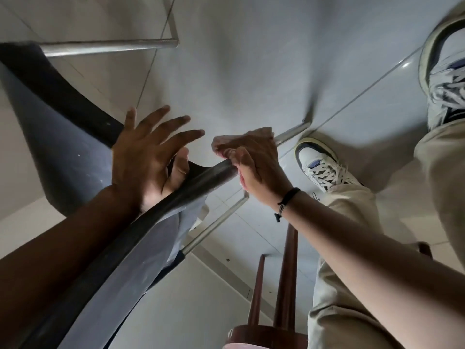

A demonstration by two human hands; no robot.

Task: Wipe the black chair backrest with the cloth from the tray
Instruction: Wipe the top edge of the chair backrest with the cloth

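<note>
I look straight down on the black chair. Its backrest [156, 222] shows as a curved top rim running from the lower left to the centre, and the seat [63, 147] lies to the left. My left hand [148, 157] rests its palm on the rim with fingers spread and the thumb hooked over the edge. My right hand [254, 162] is closed around a pale pink cloth [221, 145] and presses it against the right end of the rim. Most of the cloth is hidden inside the fist.
Metal chair legs [108, 46] stick out over the grey tiled floor [251, 71]. Dark wooden stool legs [285, 273] stand at the bottom centre. My beige trousers [352, 248] and white sneakers [324, 170] are at the right, close to the chair.
</note>
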